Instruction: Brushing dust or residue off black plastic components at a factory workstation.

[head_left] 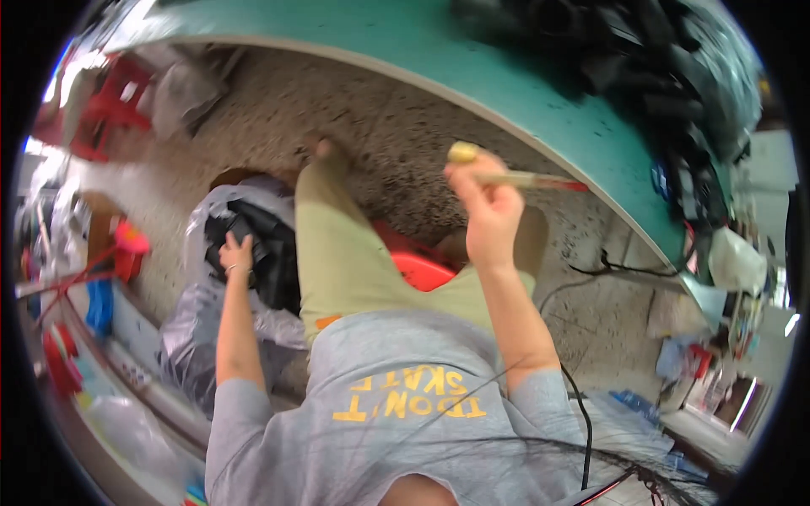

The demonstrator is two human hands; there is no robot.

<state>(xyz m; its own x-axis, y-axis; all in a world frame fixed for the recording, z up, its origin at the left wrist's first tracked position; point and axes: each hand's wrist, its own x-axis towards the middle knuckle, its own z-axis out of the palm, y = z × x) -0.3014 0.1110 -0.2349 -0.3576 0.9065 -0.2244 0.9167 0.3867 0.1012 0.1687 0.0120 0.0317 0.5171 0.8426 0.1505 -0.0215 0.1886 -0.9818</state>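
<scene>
On the left, my left hand (238,255) is down in a pale translucent plastic bag (199,244) full of black parts (268,253). Its fingers close around one dark, flat-looking piece (240,224), whose kind I cannot make out. My right hand (491,207) is raised over my right leg near the green table's edge, closed round a thin pale stick-like tool (536,180) with a reddish end pointing right. Something small and yellow (462,152) sits at its fingertips, blurred, perhaps a finger cover.
The green table (371,38) curves across the far side, with a heap of black parts (624,59) at its right. A red stool seat (418,261) shows between my legs. Red stools (122,93) stand far left. A black cable (633,268) hangs beneath the table at right.
</scene>
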